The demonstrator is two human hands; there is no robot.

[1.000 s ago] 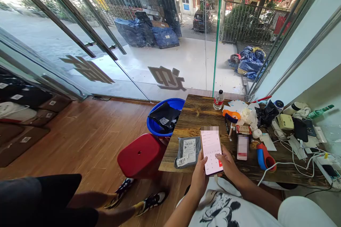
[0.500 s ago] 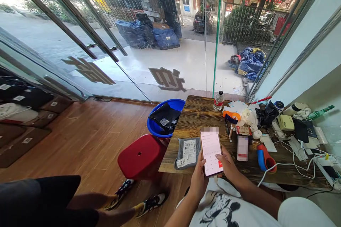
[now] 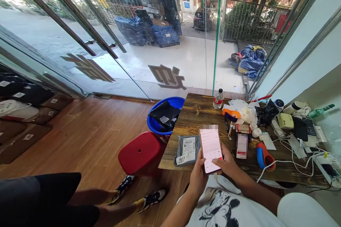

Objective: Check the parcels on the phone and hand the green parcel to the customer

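Note:
A phone (image 3: 211, 149) with a lit keypad screen is held upright in front of my body, over the table's near edge. My left hand (image 3: 199, 166) grips its lower left side. Around its right side is wrapped my right hand (image 3: 226, 159), with the thumb over the lower keys. A white cable hangs from the phone's bottom. Just left of the phone lies a grey plastic parcel (image 3: 187, 150) with a white label reading 7017. A second phone (image 3: 242, 146) lies to the right, its screen lit.
A water bottle (image 3: 218, 98), an orange tape dispenser (image 3: 231, 114), a blue and red tape cutter (image 3: 264, 156) and tangled cables lie on the wooden table (image 3: 195, 111). Beside it stand a blue basin (image 3: 151, 115) holding a black parcel and a red stool (image 3: 141, 152). Another person's legs (image 3: 112, 198) show at left.
My right thumb has moved down and left across the keypad. Both hands still hold the phone, and the view has shifted slightly.

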